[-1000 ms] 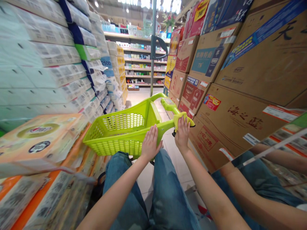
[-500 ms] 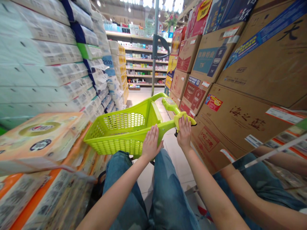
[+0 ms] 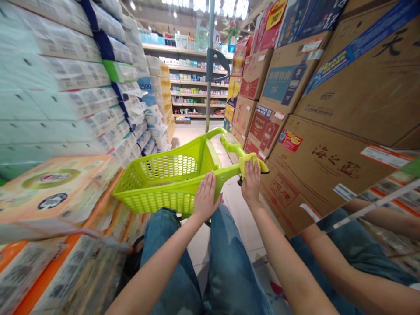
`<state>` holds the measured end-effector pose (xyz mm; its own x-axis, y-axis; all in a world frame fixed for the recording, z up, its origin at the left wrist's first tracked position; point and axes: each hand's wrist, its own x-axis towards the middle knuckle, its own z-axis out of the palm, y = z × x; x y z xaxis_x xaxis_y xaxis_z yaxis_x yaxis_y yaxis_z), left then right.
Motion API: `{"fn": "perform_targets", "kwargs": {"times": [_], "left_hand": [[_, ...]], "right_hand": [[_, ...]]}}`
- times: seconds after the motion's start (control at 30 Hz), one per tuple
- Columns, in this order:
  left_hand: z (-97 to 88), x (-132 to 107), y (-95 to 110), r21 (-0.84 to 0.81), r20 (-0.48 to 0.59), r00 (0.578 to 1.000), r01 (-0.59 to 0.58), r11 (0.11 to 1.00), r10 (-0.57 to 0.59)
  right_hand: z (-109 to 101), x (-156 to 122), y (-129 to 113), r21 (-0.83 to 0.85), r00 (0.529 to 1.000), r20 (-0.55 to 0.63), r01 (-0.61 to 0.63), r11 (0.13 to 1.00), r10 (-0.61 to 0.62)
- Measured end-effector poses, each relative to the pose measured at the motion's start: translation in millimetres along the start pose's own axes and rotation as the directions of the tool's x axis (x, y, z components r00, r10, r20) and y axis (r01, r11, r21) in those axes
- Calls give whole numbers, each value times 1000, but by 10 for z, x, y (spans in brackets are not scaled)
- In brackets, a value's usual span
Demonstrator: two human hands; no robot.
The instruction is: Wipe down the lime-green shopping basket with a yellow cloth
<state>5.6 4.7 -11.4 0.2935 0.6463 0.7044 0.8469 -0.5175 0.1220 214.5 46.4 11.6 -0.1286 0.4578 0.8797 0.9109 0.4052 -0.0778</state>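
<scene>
A lime-green shopping basket (image 3: 170, 199) with pierced walls stands in front of my knees, its handle end toward the right. My left hand (image 3: 206, 199) lies on the near side of the basket, fingers stretched flat against the green plastic and the thumb set apart. On the handle's corner, my right hand (image 3: 252, 181) presses a yellow cloth (image 3: 246, 158) with its fingers over it. Part of the cloth is hidden beneath those fingers. The green handle bar (image 3: 235, 146) runs back to the basket's far side.
Stacked tissue packs (image 3: 75, 105) line the left, with an orange tissue package (image 3: 55, 188) low beside me. Cardboard cartons (image 3: 295, 162) rise on the right above a reflecting panel (image 3: 370, 245). A grey pole (image 3: 208, 100) stands behind the basket, before stocked shelves (image 3: 193, 83).
The view has shifted very slightly. Both hands stay at the same spots on the basket and handle, the cloth still under my right hand.
</scene>
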Motion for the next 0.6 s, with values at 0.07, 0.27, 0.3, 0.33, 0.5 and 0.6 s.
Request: {"fn": "perform_targets", "kwargs": {"times": [0.07,0.27,0.3,0.33,0.5,0.6], "left_hand": [[2,0,8,3,-3,1000,3,1000,-3],[5,-2,12,5,4,1000,5,1000,-5],[3,-2,9,4,8,1000,2,1000,-2],[0,-3,5,3,11,1000,1,1000,-1],[-10,-3,3,5,3,1000,3,1000,-3],[-9,0,13,6,4,1000,5,1000,-5]], "right_hand": [[-6,34,2,16,999,-15,-40,999,40],[189,-284,-434,79,979,132,148,986,-157],[215,-338,-487,93,963,173,194,977,-208],[230,-375,-513,103,948,206,227,968,-244],[130,-242,-259,59,970,141,189,980,-196],[38,-57,-92,59,999,6,47,997,-47]]}}
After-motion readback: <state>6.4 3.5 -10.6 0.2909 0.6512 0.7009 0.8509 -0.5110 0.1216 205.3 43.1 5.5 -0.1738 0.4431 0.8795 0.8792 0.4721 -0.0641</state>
